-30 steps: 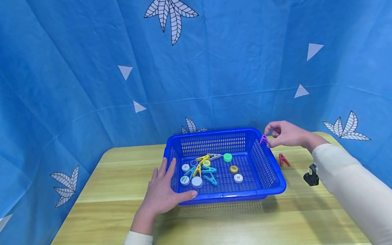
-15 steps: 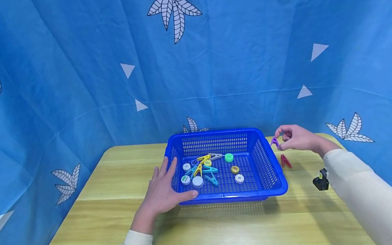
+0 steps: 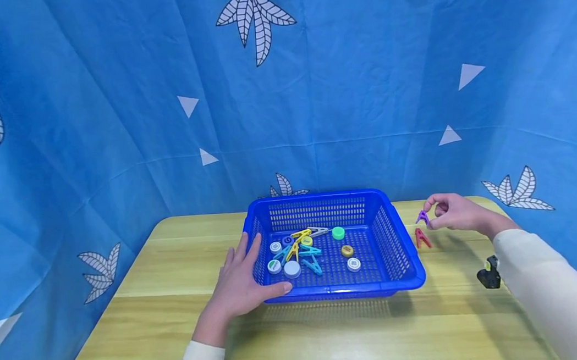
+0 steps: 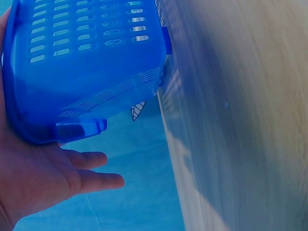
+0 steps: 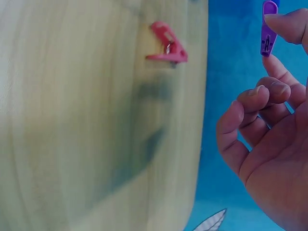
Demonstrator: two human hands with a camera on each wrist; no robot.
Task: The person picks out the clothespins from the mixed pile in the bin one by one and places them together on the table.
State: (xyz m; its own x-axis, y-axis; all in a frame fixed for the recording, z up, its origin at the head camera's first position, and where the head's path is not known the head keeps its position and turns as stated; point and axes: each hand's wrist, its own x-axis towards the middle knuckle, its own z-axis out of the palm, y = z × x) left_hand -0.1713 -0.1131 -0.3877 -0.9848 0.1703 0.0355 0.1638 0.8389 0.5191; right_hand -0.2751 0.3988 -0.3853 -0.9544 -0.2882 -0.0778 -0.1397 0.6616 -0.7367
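My left hand [image 3: 235, 287] rests on the left front corner of the blue plastic basket [image 3: 330, 289], fingers spread and straight, thumb along the front rim. In the left wrist view, the basket's corner sits against the palm. My right hand [image 3: 456, 214] pinches a purple clothespin [image 3: 422, 217] between thumb and index finger, above the table to the right of the basket. The right wrist view shows this purple clothespin [image 5: 268, 33] at the thumb tip, other fingers loosely curled. A red clothespin [image 3: 423, 239] lies on the table just below it.
Inside the basket lie yellow, light blue and grey clothespins [image 3: 312, 265] among several bottle caps [image 3: 354, 264]. The wooden table [image 3: 174, 253] ends at a blue patterned cloth [image 3: 337, 89] behind. A black wrist camera [image 3: 489, 273] hangs beneath the right sleeve.
My right hand has moved right and slightly down with the purple clothespin, from the basket's right rim to above the red clothespin. The left hand stays on the basket.
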